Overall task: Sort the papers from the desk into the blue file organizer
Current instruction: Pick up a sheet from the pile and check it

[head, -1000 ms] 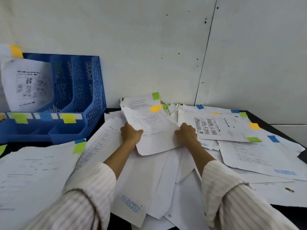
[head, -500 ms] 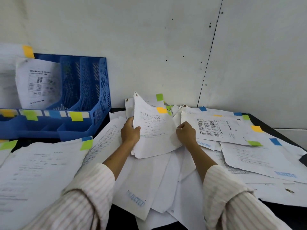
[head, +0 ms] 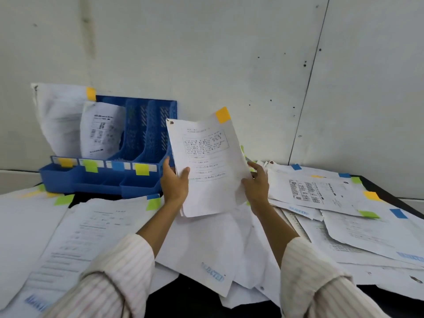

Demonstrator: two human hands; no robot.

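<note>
Left hand (head: pixel 173 183) grips the lower left edge of a printed sheet (head: pixel 207 166), thumb across its face, fingers behind. Right hand (head: pixel 256 184) holds the opposite edge; how its fingers clamp is hidden behind the paper. The sheet stands raised and nearly upright between the two grips, clear of the tabletop (head: pixel 190 294), an orange tab (head: pixel 222 114) on its top right corner. The blue file organizer (head: pixel 146 143) stands just left of the left grip, two papers (head: pixel 101 131) in its leftmost slots. Loose papers (head: pixel 321 193) with coloured tabs lie below and either side of both grips.
</note>
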